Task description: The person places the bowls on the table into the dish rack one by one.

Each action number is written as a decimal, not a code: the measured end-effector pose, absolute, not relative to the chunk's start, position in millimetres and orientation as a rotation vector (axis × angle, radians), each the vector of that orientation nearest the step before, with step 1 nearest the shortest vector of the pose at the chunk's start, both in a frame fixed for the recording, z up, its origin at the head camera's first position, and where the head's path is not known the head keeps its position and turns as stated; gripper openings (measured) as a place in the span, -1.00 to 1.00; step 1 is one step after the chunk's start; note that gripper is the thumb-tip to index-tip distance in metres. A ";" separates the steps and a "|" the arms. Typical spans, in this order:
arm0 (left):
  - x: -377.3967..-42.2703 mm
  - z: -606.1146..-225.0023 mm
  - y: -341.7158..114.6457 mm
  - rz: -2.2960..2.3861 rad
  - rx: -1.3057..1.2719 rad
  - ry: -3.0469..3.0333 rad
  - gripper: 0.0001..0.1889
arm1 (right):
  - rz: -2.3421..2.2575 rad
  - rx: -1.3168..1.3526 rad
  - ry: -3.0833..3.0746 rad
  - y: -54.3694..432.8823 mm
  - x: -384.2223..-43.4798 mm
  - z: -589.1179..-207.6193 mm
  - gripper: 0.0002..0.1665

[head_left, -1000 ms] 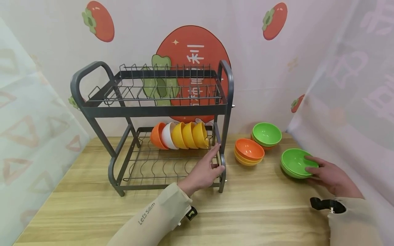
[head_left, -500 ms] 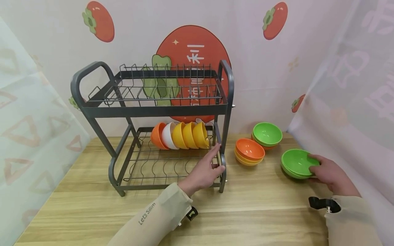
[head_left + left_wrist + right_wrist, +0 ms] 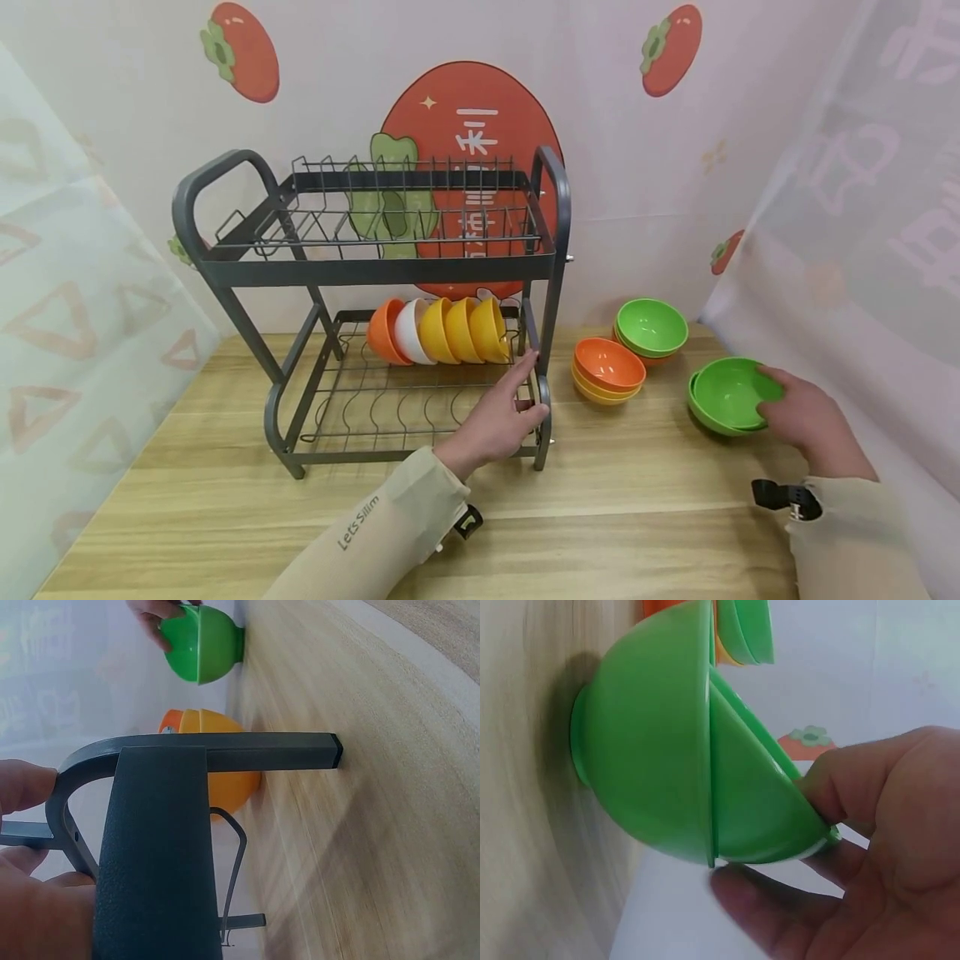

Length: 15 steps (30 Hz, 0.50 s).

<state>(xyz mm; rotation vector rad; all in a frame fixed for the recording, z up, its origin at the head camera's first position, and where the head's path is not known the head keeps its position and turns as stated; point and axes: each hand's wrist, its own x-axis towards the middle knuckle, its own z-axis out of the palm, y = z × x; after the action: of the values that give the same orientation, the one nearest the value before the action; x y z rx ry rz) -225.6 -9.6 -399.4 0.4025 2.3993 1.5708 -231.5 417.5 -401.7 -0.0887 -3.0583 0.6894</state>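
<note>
In the head view my right hand [image 3: 806, 414] pinches the rim of the upper green bowl [image 3: 731, 392], at the far right of the table. The right wrist view shows this bowl [image 3: 761, 795] tilted inside a lower green bowl [image 3: 649, 739], which stands upright; thumb and fingers grip the raised edge. My left hand [image 3: 491, 421] holds the front right corner of the dark two-tier dish rack [image 3: 375, 271]. Its index finger lies along the lower side rail and its thumb touches the front post. In the left wrist view, the rack frame [image 3: 157, 847] hides part of that hand.
On the rack's lower tier, orange, white and yellow bowls [image 3: 442, 332] stand on edge in a row. A stack of orange and yellow bowls [image 3: 609, 367] and a stack topped by a green bowl [image 3: 651, 327] stand between rack and right hand. Printed cloth [image 3: 622, 167] hangs behind.
My right hand has shifted its hold on the rim and raised that side, so the upper green bowl now tilts within the lower one. My left hand and the rack stay put.
</note>
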 end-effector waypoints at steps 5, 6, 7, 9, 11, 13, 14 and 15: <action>-225.3 -398.3 -9.3 1.566 0.399 2.402 -0.19 | 0.707 -0.181 -2.941 417.7 -229.7 -399.9 -0.18; -225.3 -398.2 -9.2 1.565 0.399 2.403 -0.19 | 0.731 -0.204 -2.907 417.0 -229.1 -399.0 -0.17; -225.3 -398.3 -9.2 1.564 0.398 2.403 -0.19 | 0.751 -0.225 -2.877 416.0 -228.6 -397.8 -0.16; -225.4 -398.4 -9.4 1.559 0.396 2.405 -0.19 | 0.809 -0.257 -2.833 413.1 -227.6 -394.9 -0.14; -225.4 -398.4 -9.8 1.553 0.394 2.410 -0.19 | 0.875 -0.287 -2.812 409.3 -226.9 -391.4 -0.12; -225.7 -398.6 -10.3 1.552 0.393 2.412 -0.19 | 0.991 -0.300 -2.790 404.2 -226.4 -388.5 -0.08; -225.8 -398.8 -10.6 1.551 0.394 2.412 -0.19 | 1.084 -0.296 -2.774 400.8 -226.3 -387.7 -0.08; -225.8 -398.8 -10.8 1.550 0.395 2.415 -0.19 | 1.189 -0.272 -2.749 396.9 -226.2 -387.1 -0.08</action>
<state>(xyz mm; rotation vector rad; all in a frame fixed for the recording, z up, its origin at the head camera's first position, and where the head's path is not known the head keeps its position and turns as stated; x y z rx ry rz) -225.8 -10.8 -398.8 0.3949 2.4146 1.5499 -226.2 396.9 -387.1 -0.2715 -2.7490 1.1885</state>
